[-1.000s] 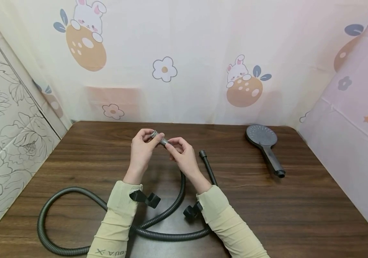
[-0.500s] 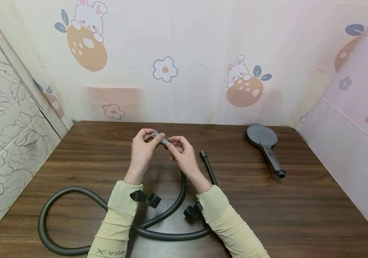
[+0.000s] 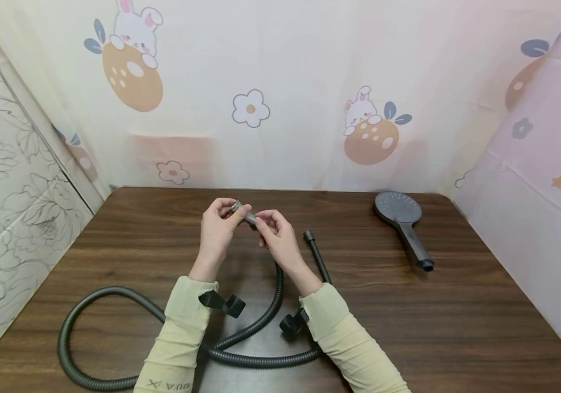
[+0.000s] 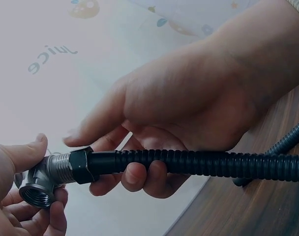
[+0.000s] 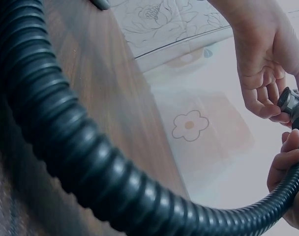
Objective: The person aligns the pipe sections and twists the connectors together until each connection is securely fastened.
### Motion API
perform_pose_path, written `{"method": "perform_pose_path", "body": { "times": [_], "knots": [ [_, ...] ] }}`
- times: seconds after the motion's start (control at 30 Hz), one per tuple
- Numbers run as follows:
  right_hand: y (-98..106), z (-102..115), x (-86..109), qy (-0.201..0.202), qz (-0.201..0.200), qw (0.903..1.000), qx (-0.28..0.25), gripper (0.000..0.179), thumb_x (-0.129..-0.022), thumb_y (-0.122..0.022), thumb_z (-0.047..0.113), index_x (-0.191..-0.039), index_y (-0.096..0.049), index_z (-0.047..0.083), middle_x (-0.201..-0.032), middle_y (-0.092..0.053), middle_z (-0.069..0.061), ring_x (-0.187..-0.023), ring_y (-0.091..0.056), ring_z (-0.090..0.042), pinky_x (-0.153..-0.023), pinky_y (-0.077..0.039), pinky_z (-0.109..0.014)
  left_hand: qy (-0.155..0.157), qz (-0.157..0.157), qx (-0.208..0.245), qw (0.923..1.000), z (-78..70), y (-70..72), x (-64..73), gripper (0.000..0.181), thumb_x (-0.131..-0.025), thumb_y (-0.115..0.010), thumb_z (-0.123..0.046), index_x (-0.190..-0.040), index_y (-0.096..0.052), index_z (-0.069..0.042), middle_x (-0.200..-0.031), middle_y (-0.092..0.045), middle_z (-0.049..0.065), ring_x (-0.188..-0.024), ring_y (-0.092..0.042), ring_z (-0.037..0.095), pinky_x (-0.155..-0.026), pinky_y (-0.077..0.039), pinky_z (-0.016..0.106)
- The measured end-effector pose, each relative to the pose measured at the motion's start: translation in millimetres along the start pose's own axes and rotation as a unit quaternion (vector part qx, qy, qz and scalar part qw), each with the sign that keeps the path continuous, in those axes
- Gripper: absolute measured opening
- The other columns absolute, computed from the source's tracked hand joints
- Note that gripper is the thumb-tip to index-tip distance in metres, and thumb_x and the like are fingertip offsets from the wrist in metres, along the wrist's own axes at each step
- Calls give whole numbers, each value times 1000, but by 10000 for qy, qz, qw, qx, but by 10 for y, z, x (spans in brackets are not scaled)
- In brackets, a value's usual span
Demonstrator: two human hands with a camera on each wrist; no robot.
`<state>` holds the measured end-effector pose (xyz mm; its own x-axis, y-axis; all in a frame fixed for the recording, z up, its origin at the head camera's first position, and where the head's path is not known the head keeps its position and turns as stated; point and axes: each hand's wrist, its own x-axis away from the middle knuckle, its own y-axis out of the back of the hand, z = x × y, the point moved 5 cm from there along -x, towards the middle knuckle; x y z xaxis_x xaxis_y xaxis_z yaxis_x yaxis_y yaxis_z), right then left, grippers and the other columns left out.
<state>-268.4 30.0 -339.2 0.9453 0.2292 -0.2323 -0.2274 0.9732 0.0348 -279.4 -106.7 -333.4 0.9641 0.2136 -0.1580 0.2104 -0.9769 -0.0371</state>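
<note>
My left hand pinches a metal tee fitting between thumb and fingers; its threaded round opening faces the camera in the left wrist view. My right hand grips the end of a black ribbed shower hose, its fingers curled beneath it. The hose's black nut meets the fitting's male thread, part of which shows bare. In the right wrist view the fitting sits at the right edge, between both hands. Fingers cover part of the joint in the head view.
A dark grey shower head lies at the back right of the wooden table. The hose loops across the left and front, under the forearms. Its free end lies right of my right hand. A patterned curtain hangs behind.
My right thumb and fingers have shifted slightly at the joint between nut and fitting. The left hand keeps its hold, and the hose and shower head stay where they were.
</note>
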Motion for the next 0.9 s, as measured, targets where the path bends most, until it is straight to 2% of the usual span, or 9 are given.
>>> {"method": "perform_pose_path", "body": {
  "times": [0.23, 0.43, 0.57, 0.77, 0.9],
  "knots": [
    [11, 4, -6, -7, 78, 9999, 90, 38, -86, -61, 10, -116, -45, -6, -93, -56, -10, -64, -55, -5, -58, -47, -22, -14, 72, 75, 9999, 4, -20, -18, 36, -79, -71, -18, -103, -55, 3, -88, -62, 10, -76, -59, 10, -76, -52, 29],
    [3, 21, -3, 46, 12, 9999, 148, 28, -87, -61, 10, -108, -49, -3, -90, -57, -10, -61, -54, -6, -58, -47, -23, -60, 73, 37, 9999, -6, -8, -12, 38, -79, -71, -19, -104, -54, 2, -90, -62, 11, -77, -58, 10, -72, -51, 23],
    [-17, 11, 9, -19, 32, 9999, 158, 25, -87, -60, 11, -106, -51, -3, -88, -59, -10, -59, -53, -7, -58, -47, -22, 11, 15, 0, 10000, 12, 19, 4, 35, -79, -71, -19, -103, -55, 1, -89, -61, 9, -77, -57, 9, -72, -52, 25],
    [-7, 4, 3, -20, 7, 9999, 141, 25, -89, -58, 11, -107, -51, -3, -84, -56, -19, -57, -49, -19, -56, -44, -22, -39, 75, -18, 10000, 19, 13, -5, 37, -79, -71, -21, -103, -54, 1, -87, -61, 7, -77, -57, 9, -73, -52, 27],
    [0, 5, 0, -24, -5, 10000, 82, 25, -90, -56, 11, -109, -50, -4, -88, -57, -20, -56, -49, -16, -56, -44, -22, -47, 63, -76, 9999, 7, 5, 1, 37, -78, -72, -22, -103, -55, 1, -87, -62, 7, -77, -57, 10, -72, -51, 27]
  ]
}}
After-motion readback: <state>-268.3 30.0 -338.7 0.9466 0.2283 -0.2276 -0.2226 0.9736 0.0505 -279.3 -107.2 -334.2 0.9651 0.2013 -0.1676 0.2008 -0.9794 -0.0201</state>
